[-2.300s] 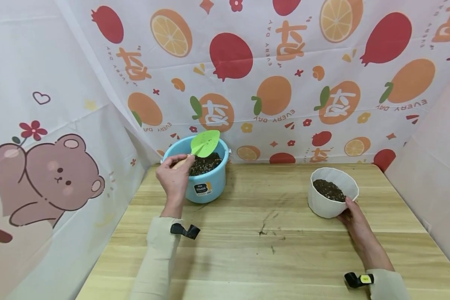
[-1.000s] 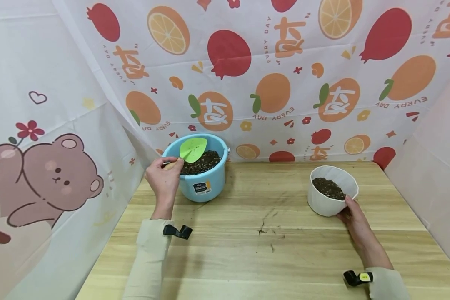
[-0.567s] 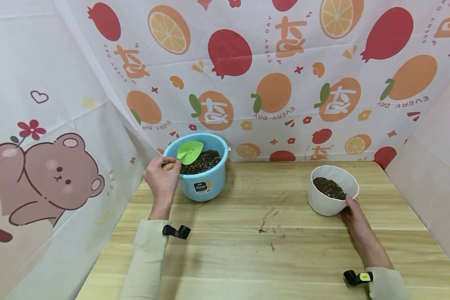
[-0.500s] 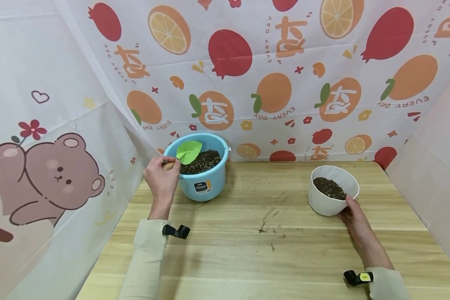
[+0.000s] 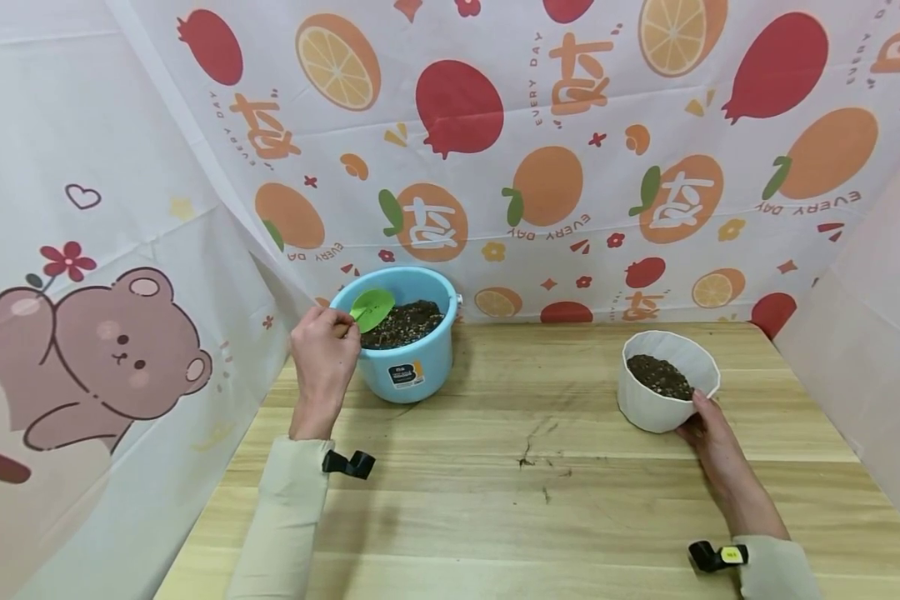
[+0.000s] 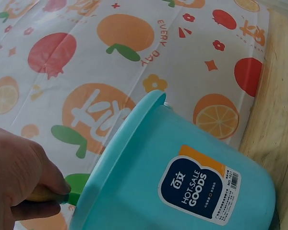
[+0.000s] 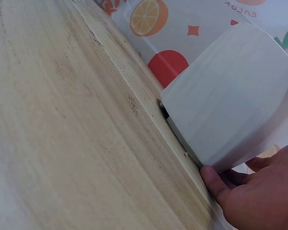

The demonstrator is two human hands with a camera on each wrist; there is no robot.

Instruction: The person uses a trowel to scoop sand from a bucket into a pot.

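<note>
My left hand [image 5: 324, 354] grips the wooden handle [image 6: 45, 194] of a small garden trowel with a leaf-shaped green blade [image 5: 372, 308]. The blade lies inside the left part of a light blue bucket [image 5: 438, 364], just past its rim. Dark soil [image 5: 420, 317] with pale specks fills the bucket well below the rim. On the right side, my right hand [image 5: 720, 450] holds a white faceted pot [image 7: 230, 96] with its thumb at the near rim and fingers down by the base. Dark soil [image 5: 656, 377] lies in that pot. The bucket wall hides most of the blade in the left wrist view.
Both containers are on a wooden table [image 5: 495, 517], the bucket at the back left. Dark soil smudges [image 5: 525, 458] mark the tabletop between them. A fruit-printed cloth [image 5: 540, 108] hangs behind, and a bear-printed cloth [image 5: 120, 350] closes off the left side.
My left hand has moved left, and the trowel blade has gone from above the bucket's rim down into its left part. My right hand and the pot stay in place.
</note>
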